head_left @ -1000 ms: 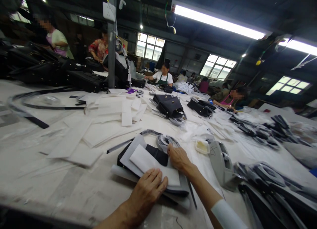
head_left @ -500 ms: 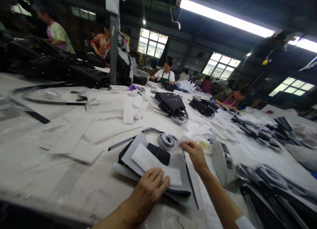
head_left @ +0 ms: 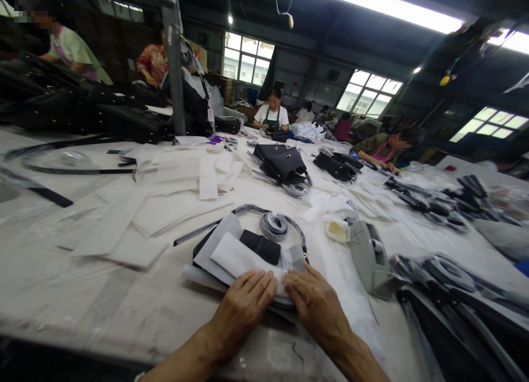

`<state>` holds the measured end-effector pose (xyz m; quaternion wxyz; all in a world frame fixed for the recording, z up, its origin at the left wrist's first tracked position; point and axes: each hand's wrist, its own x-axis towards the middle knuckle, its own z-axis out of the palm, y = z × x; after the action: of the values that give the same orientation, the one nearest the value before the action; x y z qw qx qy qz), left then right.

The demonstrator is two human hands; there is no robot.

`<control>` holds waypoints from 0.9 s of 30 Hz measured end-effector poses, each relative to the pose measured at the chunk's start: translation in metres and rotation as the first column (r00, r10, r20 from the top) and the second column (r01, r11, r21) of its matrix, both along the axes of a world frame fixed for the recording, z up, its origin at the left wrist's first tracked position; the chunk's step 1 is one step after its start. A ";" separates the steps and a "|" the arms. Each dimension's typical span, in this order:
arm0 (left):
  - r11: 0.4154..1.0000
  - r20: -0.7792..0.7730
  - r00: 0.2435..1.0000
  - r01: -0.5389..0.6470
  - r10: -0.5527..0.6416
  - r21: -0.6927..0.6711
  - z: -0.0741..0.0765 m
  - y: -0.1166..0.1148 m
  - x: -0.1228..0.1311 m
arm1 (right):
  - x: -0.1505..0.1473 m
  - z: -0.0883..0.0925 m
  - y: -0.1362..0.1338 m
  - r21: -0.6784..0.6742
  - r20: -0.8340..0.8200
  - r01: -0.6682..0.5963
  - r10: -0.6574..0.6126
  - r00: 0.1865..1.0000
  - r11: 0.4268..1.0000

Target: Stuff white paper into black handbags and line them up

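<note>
A black handbag (head_left: 205, 242) lies flat on the table in front of me, partly covered by grey-white wrapping sheets (head_left: 226, 227). On top of these is a white strip of packing foam or paper (head_left: 231, 254). My left hand (head_left: 248, 302) lies with extended fingers on the lower edge of this white strip. Close beside it, my right hand (head_left: 312, 296) presses flat on the right end of the wrapping; its fingers are stretched out. A wrapped strap coil (head_left: 274, 226) rests just beyond the bag, with a dark strap (head_left: 248, 208) curving around it.
A grey tape dispenser (head_left: 367, 258) and a small tub of yellowish stuff (head_left: 338, 230) stand to the right. White sheets (head_left: 165, 216) spread at left. Black bags (head_left: 283, 164) lie farther back. A co-worker (head_left: 273, 112) sits across the table; others work nearby.
My right hand has come down and left from the raised sheet it pinched, and now lies on the wrapping. The left hand has stayed on the white strip. The view has shifted slightly.
</note>
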<state>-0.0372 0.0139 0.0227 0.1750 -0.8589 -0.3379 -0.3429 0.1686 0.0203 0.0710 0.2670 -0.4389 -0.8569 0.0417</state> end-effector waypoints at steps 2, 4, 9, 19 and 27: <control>1.000 -0.060 0.998 -0.008 0.006 -0.023 0.006 0.000 -0.002 | -0.007 0.000 -0.003 0.004 -0.032 0.018 -0.018 0.999 1.000; 0.999 -0.090 0.996 -0.012 0.009 -0.035 0.009 0.001 -0.002 | -0.012 0.000 -0.008 0.017 -0.067 0.018 -0.017 0.998 1.000; 0.999 -0.056 0.998 0.040 -0.041 -0.017 0.000 0.003 -0.002 | -0.003 0.002 -0.014 0.016 -0.071 -0.065 0.066 0.995 0.998; 0.998 -0.046 0.997 0.058 -0.058 0.008 -0.004 0.005 -0.002 | -0.003 0.016 0.038 -0.172 0.200 0.028 0.007 0.980 0.985; 0.994 -0.052 0.993 0.107 -0.107 -0.003 -0.002 0.007 -0.006 | 0.008 0.021 0.033 -0.102 0.216 0.102 -0.078 0.973 0.990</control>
<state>-0.0430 0.0214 0.0208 0.1652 -0.8844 -0.2868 -0.3290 0.1770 0.0529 0.0922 0.1506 -0.4935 -0.8560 0.0310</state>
